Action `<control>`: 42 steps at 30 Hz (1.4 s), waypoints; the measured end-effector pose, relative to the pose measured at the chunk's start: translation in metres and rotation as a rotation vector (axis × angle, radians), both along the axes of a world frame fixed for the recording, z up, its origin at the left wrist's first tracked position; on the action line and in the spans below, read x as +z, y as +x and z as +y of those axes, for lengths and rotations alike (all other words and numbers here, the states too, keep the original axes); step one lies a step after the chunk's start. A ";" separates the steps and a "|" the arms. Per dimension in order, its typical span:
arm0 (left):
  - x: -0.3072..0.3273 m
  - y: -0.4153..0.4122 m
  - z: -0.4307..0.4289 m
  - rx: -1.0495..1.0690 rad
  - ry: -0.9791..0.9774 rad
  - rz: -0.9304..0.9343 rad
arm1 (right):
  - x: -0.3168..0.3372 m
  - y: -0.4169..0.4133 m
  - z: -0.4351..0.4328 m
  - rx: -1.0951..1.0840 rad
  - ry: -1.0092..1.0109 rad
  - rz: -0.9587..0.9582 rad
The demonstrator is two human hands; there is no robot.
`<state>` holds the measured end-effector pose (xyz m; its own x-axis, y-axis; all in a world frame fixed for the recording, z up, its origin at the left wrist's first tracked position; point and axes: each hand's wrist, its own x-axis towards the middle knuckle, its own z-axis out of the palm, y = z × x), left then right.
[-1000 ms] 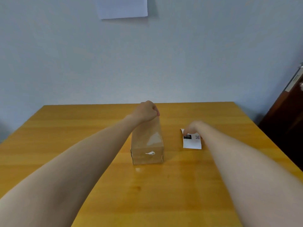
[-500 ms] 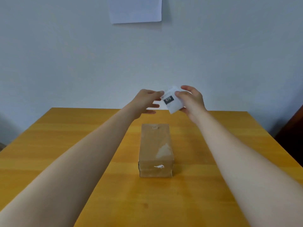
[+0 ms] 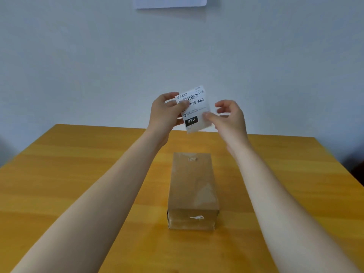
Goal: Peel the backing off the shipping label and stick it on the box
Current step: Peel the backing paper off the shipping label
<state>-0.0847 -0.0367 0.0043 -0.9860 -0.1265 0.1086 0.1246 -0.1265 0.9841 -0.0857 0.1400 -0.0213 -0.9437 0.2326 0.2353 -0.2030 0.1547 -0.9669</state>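
A white shipping label (image 3: 195,109) with a barcode and a black "070" patch is held up in the air, printed side toward me, above the far end of the table. My left hand (image 3: 164,113) pinches its upper left corner between thumb and fingers. My right hand (image 3: 228,117) grips its right edge with the thumb on the front. A long brown cardboard box (image 3: 192,186), wrapped in clear tape, lies lengthwise on the wooden table (image 3: 78,174) below and between my forearms. Whether the backing has separated from the label cannot be seen.
A pale wall stands right behind the table's far edge, with a white sheet of paper (image 3: 170,1) pinned high on it. A dark piece of furniture (image 3: 357,172) shows past the table's right edge.
One second ago my left hand rested on the box and my right hand on the label lying on the table. Both hands have since lifted the label and turned it to face me.
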 end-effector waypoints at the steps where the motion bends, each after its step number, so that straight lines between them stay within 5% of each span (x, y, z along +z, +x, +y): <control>1: -0.002 0.000 0.002 0.031 -0.030 0.035 | -0.001 0.000 -0.001 -0.072 0.056 0.057; 17: -0.035 0.024 0.017 -0.174 -0.075 0.178 | -0.012 0.027 -0.012 0.033 0.033 0.184; 42: -0.060 0.008 0.014 -0.142 -0.049 0.208 | -0.029 0.020 -0.006 0.080 0.187 0.316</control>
<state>-0.0772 -0.0225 -0.0556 -0.9492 0.0222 0.3140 0.3098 -0.1104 0.9444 -0.0656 0.1342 -0.0503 -0.8314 0.0865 0.5489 -0.5051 0.2940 -0.8114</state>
